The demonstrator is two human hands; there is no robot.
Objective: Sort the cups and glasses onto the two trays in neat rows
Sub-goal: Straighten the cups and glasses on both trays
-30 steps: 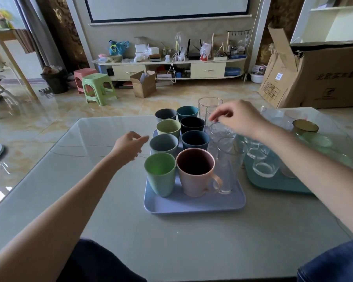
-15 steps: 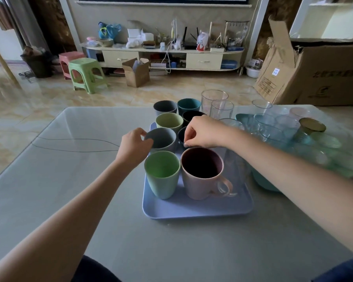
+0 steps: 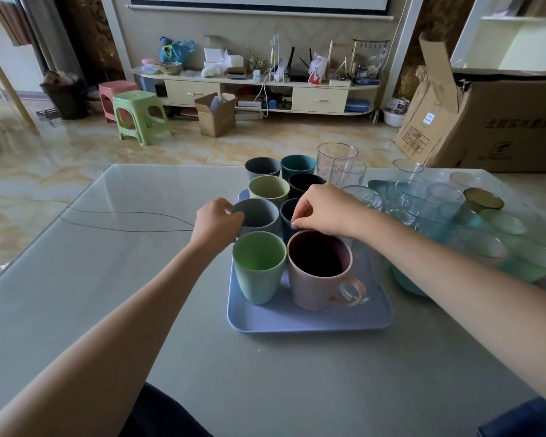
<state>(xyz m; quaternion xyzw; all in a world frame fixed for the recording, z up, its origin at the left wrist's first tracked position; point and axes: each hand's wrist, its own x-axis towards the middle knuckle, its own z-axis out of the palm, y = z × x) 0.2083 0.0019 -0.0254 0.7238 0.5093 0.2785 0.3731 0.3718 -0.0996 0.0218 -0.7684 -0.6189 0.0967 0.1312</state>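
grey cup (image 3: 259, 216) gripped by left hand (image 3: 216, 220), right hand (image 3: 323, 209) pinching dark blue cup (image 3: 289, 212) rim, blue tray (image 3: 309, 320)

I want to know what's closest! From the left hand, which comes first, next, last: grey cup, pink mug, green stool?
1. Grey cup: the left hand grips its side, on the blue tray.
2. Pink mug: front right of the tray.
3. Green stool: far off on the floor.
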